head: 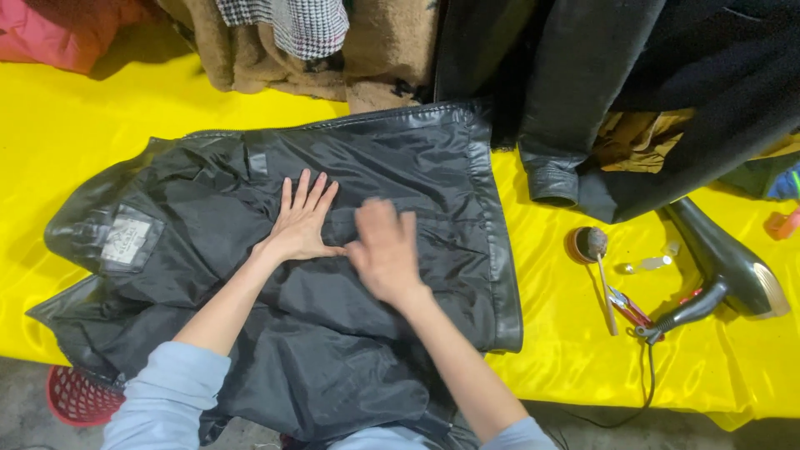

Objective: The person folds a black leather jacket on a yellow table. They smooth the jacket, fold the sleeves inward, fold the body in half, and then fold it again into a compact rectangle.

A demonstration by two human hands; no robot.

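Hands (346, 237) flat on black jacket (333, 192)

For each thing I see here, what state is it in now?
black jacket: spread flat, lining up.
left hand: open, flat on lining.
right hand: open, on lining, blurred.
hair dryer: lying on yellow cloth.
brush: lying beside the dryer.
red basket: under table edge.

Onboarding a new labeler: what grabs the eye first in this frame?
The bright yellow table cover, filling the frame, with a black jacket spread lining-up in the middle. Both hands press flat on the lining: left hand with fingers spread, right hand motion-blurred beside it. At right lies a black hair dryer, next to a small brush.
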